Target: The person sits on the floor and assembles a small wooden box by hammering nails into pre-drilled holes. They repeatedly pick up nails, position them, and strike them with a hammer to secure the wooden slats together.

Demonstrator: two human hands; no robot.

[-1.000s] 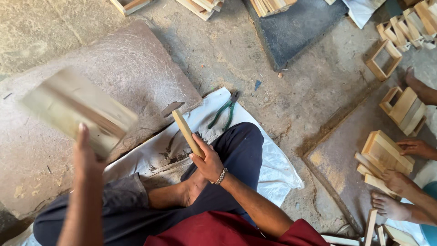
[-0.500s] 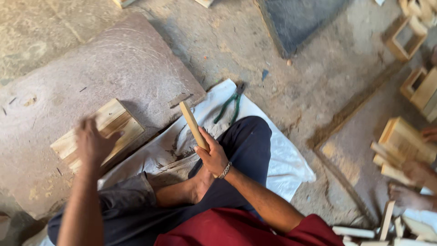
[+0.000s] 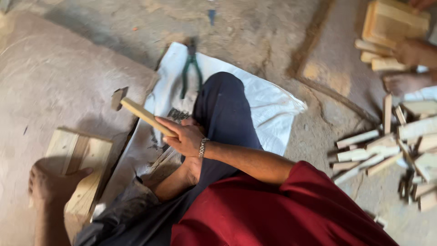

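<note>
My left hand [image 3: 49,184] lies at the lower left, pressing on the near end of a flat wooden frame [image 3: 81,157] that rests on a large grey stone slab [image 3: 54,77]. My right hand [image 3: 184,136], with a metal bracelet on the wrist, grips one end of a pale wooden slat [image 3: 143,115]. The slat points up and left, above my crossed legs in dark trousers. My bare foot shows under the right forearm.
Green-handled pliers [image 3: 191,68] lie on a white sack [image 3: 268,100] spread under my legs. A heap of wooden slats [image 3: 400,146] lies on the concrete floor at right. At the upper right, another person's hand [image 3: 412,52] holds wooden pieces next to a wooden box [image 3: 391,20].
My left hand brought the wooden frame down from the air and laid it on the stone slab. My right hand kept the slat in about the same place. The view shifted right.
</note>
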